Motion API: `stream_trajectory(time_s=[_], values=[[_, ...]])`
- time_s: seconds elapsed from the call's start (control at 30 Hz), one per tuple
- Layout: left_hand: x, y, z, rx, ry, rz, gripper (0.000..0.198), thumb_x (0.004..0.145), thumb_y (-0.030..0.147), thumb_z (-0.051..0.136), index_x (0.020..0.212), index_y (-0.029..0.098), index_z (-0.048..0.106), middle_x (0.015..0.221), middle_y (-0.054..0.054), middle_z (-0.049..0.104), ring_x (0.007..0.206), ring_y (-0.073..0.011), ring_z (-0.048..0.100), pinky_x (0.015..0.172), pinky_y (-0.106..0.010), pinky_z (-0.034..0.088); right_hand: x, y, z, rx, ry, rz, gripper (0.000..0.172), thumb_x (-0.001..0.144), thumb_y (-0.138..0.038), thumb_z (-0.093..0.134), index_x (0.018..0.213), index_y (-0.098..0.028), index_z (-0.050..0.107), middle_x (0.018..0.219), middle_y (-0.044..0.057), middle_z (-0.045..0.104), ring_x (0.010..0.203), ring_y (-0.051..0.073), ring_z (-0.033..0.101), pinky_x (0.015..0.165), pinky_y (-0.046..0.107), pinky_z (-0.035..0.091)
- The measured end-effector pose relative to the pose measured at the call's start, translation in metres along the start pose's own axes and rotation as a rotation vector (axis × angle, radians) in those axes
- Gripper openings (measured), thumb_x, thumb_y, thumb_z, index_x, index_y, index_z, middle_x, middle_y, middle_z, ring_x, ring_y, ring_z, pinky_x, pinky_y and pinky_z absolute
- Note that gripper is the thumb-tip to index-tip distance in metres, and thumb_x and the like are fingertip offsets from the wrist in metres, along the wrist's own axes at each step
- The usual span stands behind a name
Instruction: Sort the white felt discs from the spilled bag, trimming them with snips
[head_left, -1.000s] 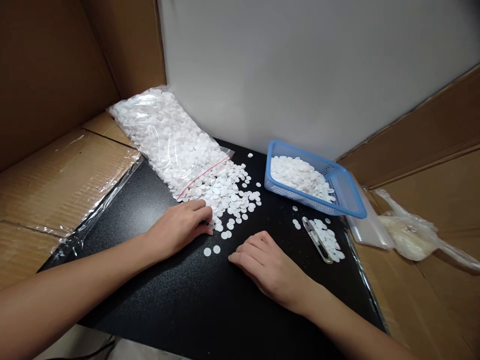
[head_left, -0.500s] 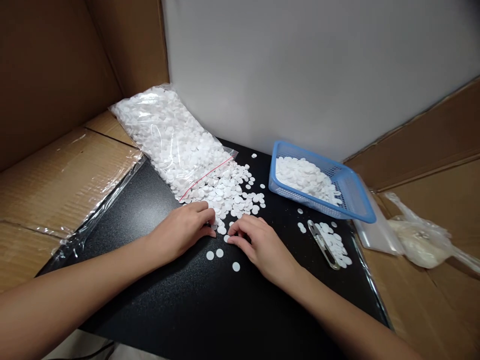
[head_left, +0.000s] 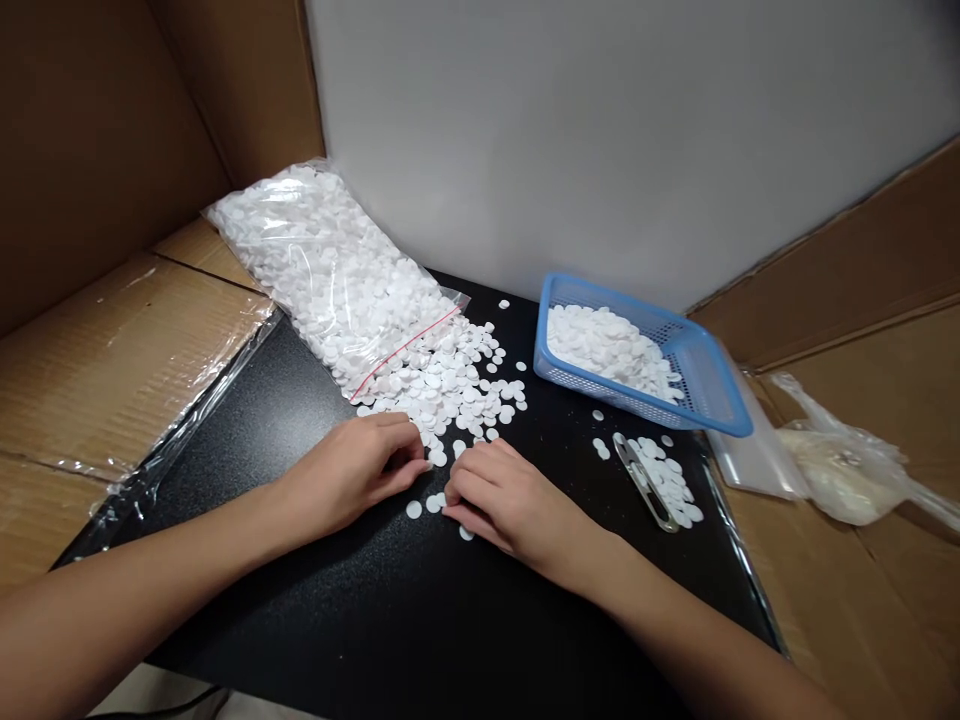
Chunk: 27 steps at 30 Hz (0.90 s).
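Observation:
My right hand (head_left: 517, 505) is closed in a pinch, thumb and fingertips on a small round white disc (head_left: 442, 499) lying on the black table (head_left: 360, 610). Two more loose discs lie just left of it, and another is partly covered by this hand. My left hand (head_left: 367, 465) is curled at the near edge of a spilled pile of white discs (head_left: 450, 390), its fingertips close to the thumb. Whatever may be between them is too small to tell. The pile spreads from the mouth of a clear zip bag (head_left: 337, 270) with a red strip, full of discs.
A blue basket (head_left: 637, 405) holding many discs stands at the back right. Before it, a metal clip-like tool (head_left: 645, 482) lies against a smaller group of discs (head_left: 671, 485). Clear plastic bags (head_left: 840, 470) rest on cardboard at right. Cardboard walls (head_left: 97, 150) and a grey panel (head_left: 562, 140) surround the table.
My right hand has drawn a disc from the pile's edge toward me, beside the loose ones. My left hand has stayed near the pile, shifting slightly. The view has moved a little.

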<state>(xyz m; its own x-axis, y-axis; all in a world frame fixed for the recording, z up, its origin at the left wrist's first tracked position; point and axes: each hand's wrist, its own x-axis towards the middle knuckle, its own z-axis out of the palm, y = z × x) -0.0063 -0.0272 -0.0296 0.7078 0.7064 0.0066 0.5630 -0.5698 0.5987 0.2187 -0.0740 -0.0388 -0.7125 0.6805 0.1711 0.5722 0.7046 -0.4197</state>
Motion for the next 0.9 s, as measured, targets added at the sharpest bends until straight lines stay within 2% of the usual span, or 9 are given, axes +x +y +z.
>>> stream_trajectory(time_s=[0.1, 0.17, 0.3, 0.43, 0.53, 0.63, 0.73, 0.83, 0.9], values=[[-0.001, 0.001, -0.004, -0.098, -0.100, -0.048, 0.023, 0.094, 0.028, 0.057, 0.074, 0.018, 0.059, 0.072, 0.001, 0.059, 0.066, -0.0142, 0.053, 0.061, -0.024, 0.037, -0.001, 0.002, -0.003, 0.053, -0.017, 0.005, 0.015, 0.100, -0.017, 0.050, 0.087, -0.021, 0.056, 0.083, 0.001, 0.062, 0.080, 0.016, 0.055, 0.076, 0.030, 0.040], [-0.002, 0.001, -0.005, -0.083, -0.117, -0.039, 0.023, 0.094, 0.028, 0.056, 0.074, 0.018, 0.059, 0.074, 0.000, 0.060, 0.068, -0.0149, 0.054, 0.064, -0.025, 0.037, -0.002, 0.003, -0.005, 0.081, 0.006, 0.032, 0.014, 0.100, -0.013, 0.048, 0.090, -0.020, 0.056, 0.083, 0.001, 0.063, 0.078, 0.016, 0.056, 0.076, 0.030, 0.040], [-0.003, 0.000, -0.005, -0.040, -0.090, -0.025, 0.018, 0.093, 0.025, 0.058, 0.077, 0.018, 0.058, 0.076, 0.000, 0.060, 0.069, -0.0151, 0.053, 0.064, -0.025, 0.037, -0.006, 0.005, -0.004, 0.063, 0.084, 0.022, 0.015, 0.100, -0.014, 0.048, 0.092, -0.019, 0.060, 0.085, 0.004, 0.066, 0.078, 0.016, 0.058, 0.076, 0.031, 0.042], [-0.002, -0.004, -0.006, -0.107, -0.061, -0.059, 0.016, 0.094, 0.022, 0.053, 0.080, 0.018, 0.059, 0.077, 0.000, 0.062, 0.069, -0.0149, 0.055, 0.064, -0.025, 0.038, -0.009, 0.003, -0.006, 0.119, 0.048, 0.004, 0.022, 0.101, -0.027, 0.053, 0.084, -0.020, 0.065, 0.085, 0.004, 0.070, 0.079, 0.016, 0.063, 0.075, 0.031, 0.045], [-0.002, -0.007, -0.006, -0.165, -0.034, -0.081, 0.018, 0.097, 0.020, 0.045, 0.088, 0.019, 0.061, 0.083, -0.001, 0.066, 0.074, -0.0158, 0.059, 0.067, -0.026, 0.042, -0.005, 0.000, -0.008, 0.147, 0.123, 0.154, 0.017, 0.100, -0.026, 0.054, 0.089, -0.021, 0.066, 0.085, 0.003, 0.071, 0.080, 0.017, 0.065, 0.077, 0.032, 0.048], [-0.002, -0.010, -0.003, -0.128, 0.053, -0.069, 0.014, 0.097, 0.020, 0.047, 0.095, 0.020, 0.061, 0.088, -0.002, 0.065, 0.078, -0.0166, 0.060, 0.070, -0.028, 0.044, 0.005, -0.001, -0.003, 0.099, 0.207, 0.277, 0.008, 0.097, -0.021, 0.059, 0.092, -0.021, 0.065, 0.086, 0.003, 0.070, 0.080, 0.017, 0.064, 0.076, 0.031, 0.049], [-0.002, -0.012, 0.003, -0.048, 0.103, -0.040, 0.006, 0.094, 0.020, 0.055, 0.098, 0.020, 0.059, 0.091, -0.002, 0.062, 0.079, -0.0166, 0.059, 0.068, -0.027, 0.043, 0.013, 0.003, 0.006, -0.037, 0.198, 0.201, 0.008, 0.096, -0.022, 0.060, 0.091, -0.020, 0.064, 0.084, 0.004, 0.068, 0.077, 0.018, 0.061, 0.074, 0.032, 0.046], [0.000, -0.011, 0.006, 0.055, 0.090, -0.043, 0.006, 0.093, 0.020, 0.061, 0.098, 0.021, 0.059, 0.093, -0.001, 0.061, 0.079, -0.0171, 0.060, 0.067, -0.027, 0.042, 0.015, 0.006, 0.012, -0.175, 0.193, 0.091, 0.018, 0.100, -0.021, 0.052, 0.087, -0.017, 0.064, 0.080, 0.005, 0.067, 0.074, 0.018, 0.059, 0.073, 0.033, 0.042], [0.003, -0.008, 0.005, 0.118, 0.076, -0.067, 0.008, 0.092, 0.022, 0.064, 0.098, 0.021, 0.059, 0.093, -0.001, 0.062, 0.078, -0.0175, 0.061, 0.066, -0.027, 0.041, 0.014, 0.006, 0.012, -0.194, 0.202, 0.080, 0.022, 0.100, -0.018, 0.049, 0.084, -0.017, 0.064, 0.078, 0.005, 0.066, 0.072, 0.018, 0.058, 0.072, 0.033, 0.040]])
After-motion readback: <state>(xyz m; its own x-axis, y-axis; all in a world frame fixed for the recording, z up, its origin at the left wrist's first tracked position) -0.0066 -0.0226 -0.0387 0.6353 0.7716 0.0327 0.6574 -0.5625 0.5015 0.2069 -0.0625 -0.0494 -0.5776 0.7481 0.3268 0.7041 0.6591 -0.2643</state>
